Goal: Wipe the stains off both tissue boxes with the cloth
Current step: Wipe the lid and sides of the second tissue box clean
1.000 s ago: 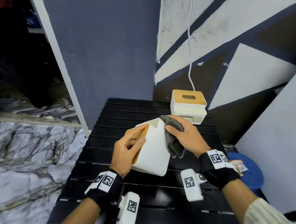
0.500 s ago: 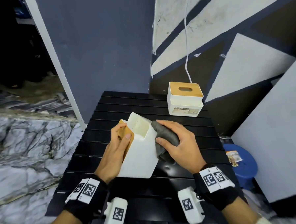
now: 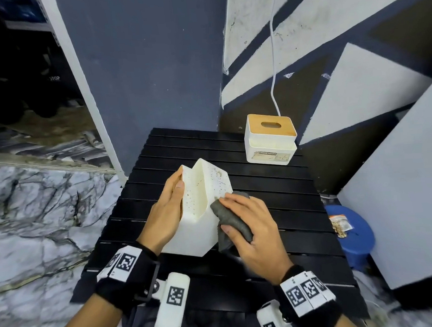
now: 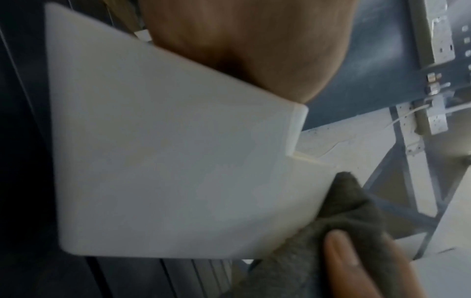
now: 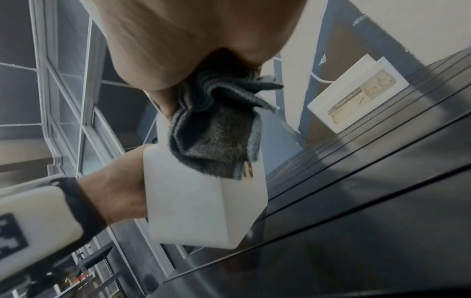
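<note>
At the middle of the black slatted table [image 3: 275,210], the left hand [image 3: 166,211] grips a tilted white tissue box [image 3: 202,214], fingers curled round its left side. The right hand [image 3: 253,234] pinches a grey cloth [image 3: 229,217] against the box's speckled right face. A second tissue box [image 3: 270,138] stands upright at 1 o'clock, well apart.

Speckled white box [image 3: 206,189], fuzzy grey cloth [image 3: 231,220].
</note>
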Demonstrator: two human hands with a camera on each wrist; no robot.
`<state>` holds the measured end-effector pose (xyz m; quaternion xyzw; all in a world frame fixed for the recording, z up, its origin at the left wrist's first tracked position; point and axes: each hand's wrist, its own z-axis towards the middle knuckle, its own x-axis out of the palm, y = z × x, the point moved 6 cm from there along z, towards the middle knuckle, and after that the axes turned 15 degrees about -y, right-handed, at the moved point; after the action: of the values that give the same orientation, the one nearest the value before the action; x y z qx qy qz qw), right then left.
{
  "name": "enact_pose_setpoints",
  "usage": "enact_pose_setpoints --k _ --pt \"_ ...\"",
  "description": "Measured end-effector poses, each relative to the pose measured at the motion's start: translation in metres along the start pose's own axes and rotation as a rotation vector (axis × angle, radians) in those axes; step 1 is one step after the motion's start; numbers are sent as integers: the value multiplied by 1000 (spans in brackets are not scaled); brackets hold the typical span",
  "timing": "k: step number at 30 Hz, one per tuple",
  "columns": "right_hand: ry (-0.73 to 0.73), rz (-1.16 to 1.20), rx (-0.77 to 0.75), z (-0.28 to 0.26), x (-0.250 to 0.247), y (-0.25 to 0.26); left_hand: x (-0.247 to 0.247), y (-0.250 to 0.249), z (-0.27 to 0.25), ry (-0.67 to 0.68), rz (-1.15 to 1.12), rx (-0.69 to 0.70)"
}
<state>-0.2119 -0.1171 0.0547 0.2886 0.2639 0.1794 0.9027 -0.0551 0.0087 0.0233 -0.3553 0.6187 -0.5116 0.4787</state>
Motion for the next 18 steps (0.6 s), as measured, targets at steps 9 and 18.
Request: enact_pose_setpoints --k 9,18 --pt "99 -65 2 -14 13 4 -7 11 1 -39 32 1" --pt "169 -116 92 44 24 -10 4 -2 9 -50 -9 24"
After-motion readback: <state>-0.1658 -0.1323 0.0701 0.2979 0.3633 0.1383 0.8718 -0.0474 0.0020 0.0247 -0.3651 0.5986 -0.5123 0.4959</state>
